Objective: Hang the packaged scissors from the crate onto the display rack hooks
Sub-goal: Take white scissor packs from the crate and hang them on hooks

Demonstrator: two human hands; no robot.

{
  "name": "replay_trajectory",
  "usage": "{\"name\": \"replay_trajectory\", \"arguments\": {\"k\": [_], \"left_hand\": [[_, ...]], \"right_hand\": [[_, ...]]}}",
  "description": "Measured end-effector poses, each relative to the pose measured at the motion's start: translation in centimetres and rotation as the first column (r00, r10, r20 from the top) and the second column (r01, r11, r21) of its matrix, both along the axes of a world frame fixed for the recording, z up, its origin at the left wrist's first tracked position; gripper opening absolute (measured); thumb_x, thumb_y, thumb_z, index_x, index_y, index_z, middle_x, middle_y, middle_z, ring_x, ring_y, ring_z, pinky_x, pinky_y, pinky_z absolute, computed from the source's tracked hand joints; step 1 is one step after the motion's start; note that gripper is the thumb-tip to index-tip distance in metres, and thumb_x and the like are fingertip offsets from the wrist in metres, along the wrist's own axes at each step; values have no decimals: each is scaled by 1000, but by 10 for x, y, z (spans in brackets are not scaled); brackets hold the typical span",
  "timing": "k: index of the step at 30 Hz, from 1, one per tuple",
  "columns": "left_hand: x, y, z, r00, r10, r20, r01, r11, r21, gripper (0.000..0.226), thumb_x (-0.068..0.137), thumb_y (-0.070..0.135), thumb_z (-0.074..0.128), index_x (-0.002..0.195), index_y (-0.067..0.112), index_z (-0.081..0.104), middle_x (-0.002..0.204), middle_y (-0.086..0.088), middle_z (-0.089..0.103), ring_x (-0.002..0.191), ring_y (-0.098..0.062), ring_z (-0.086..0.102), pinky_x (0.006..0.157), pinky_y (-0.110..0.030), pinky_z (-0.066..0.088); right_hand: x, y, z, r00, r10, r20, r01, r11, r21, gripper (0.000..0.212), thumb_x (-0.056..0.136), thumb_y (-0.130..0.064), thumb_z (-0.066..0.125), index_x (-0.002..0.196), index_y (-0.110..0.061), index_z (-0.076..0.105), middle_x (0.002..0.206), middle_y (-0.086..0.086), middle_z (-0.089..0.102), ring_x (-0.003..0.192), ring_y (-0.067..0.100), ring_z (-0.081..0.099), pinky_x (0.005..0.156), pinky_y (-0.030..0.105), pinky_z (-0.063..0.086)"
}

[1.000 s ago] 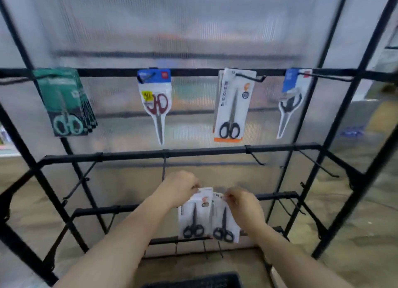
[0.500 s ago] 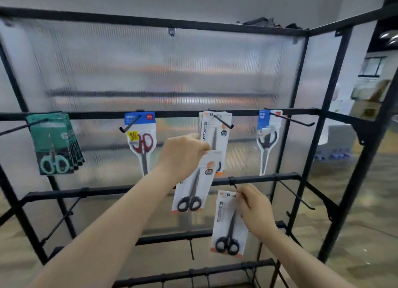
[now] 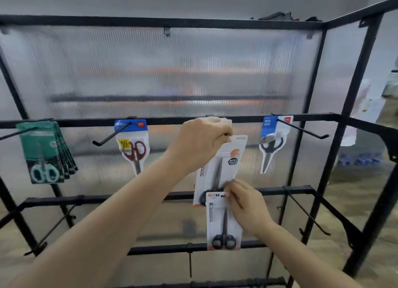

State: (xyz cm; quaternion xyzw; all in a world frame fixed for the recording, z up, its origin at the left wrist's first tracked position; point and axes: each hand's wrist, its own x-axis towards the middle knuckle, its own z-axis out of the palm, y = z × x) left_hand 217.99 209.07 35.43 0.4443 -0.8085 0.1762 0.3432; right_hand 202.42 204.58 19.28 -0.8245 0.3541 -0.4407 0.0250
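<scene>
My left hand (image 3: 204,143) has raised its gripped scissors pack (image 3: 221,165) from mid-rack to the hook rail (image 3: 247,118). The hook itself is hidden, but hanging looks imminent. At the pack's 6 o'clock, my right hand (image 3: 247,208) pinches the second pack (image 3: 217,223).

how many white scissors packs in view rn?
2. The upper pack is in the left hand grip, up at the rail; the lower pack is pinched by the right hand. More may hide behind the left hand.
</scene>
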Motion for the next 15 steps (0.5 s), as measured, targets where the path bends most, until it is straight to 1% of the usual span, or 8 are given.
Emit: {"name": "replay_trajectory", "arguments": {"k": [3, 6, 7, 10, 11, 13, 15], "left_hand": [[1, -1, 4, 999, -21, 29, 22, 1000, -6, 27, 88, 25, 50, 91, 14, 74, 84, -3, 70, 75, -23, 66, 67, -39, 54], [0, -2, 9, 1000, -4, 19, 4, 1000, 6, 22, 92, 21, 53, 90, 15, 74, 80, -2, 67, 71, -21, 62, 65, -39, 53], [0, -1, 10, 1000, 6, 31, -6, 1000, -2, 24, 92, 22, 51, 90, 15, 74, 79, -2, 66, 70, -21, 61, 64, -39, 52], [-3, 5, 11, 998, 29, 64, -26, 999, -48, 31, 91, 25, 45, 90, 13, 73, 78, -4, 64, 67, -24, 61, 59, -38, 52], [-3, 7, 13, 997, 28, 65, -25, 998, -51, 31, 91, 25, 45, 91, 13, 74, 80, -5, 65, 68, -24, 61, 61, -37, 52], [-5, 7, 19, 998, 18, 58, -17, 1000, -13, 26, 95, 22, 49, 96, 13, 73, 87, -4, 66, 77, -21, 62, 70, -34, 51], [-5, 7, 25, 999, 4, 43, -6, 1000, 28, 21, 94, 18, 53, 98, 12, 74, 92, -2, 68, 84, -18, 62, 78, -30, 48]], "right_hand": [[-2, -3, 4, 1000, 24, -4, -24, 999, -33, 21, 90, -28, 39, 85, -18, 56, 80, -10, 56, 70, 12, 55, 59, 33, 49], [0, -2, 10, 999, 54, 7, -54, 997, -63, 18, 91, -27, 40, 81, -19, 53, 76, -7, 55, 65, 14, 54, 55, 36, 49], [2, -1, 12, 998, 61, 10, -60, 996, -72, 16, 91, -26, 40, 81, -21, 51, 74, -7, 54, 63, 14, 52, 54, 35, 48], [7, 4, 21, 996, 81, 22, -79, 992, -97, 13, 91, -26, 39, 78, -30, 42, 71, -12, 46, 58, 11, 48, 50, 26, 42], [8, 5, 24, 996, 89, 28, -86, 991, -100, 14, 90, -25, 39, 78, -30, 40, 71, -13, 44, 57, 10, 46, 50, 24, 39], [10, 6, 30, 995, 99, 34, -95, 990, -109, 13, 90, -25, 40, 78, -29, 41, 72, -14, 43, 57, 9, 44, 49, 23, 37], [10, 7, 34, 994, 105, 28, -101, 988, -119, 13, 91, -25, 40, 81, -25, 48, 73, -12, 47, 58, 10, 47, 49, 25, 40]]}}
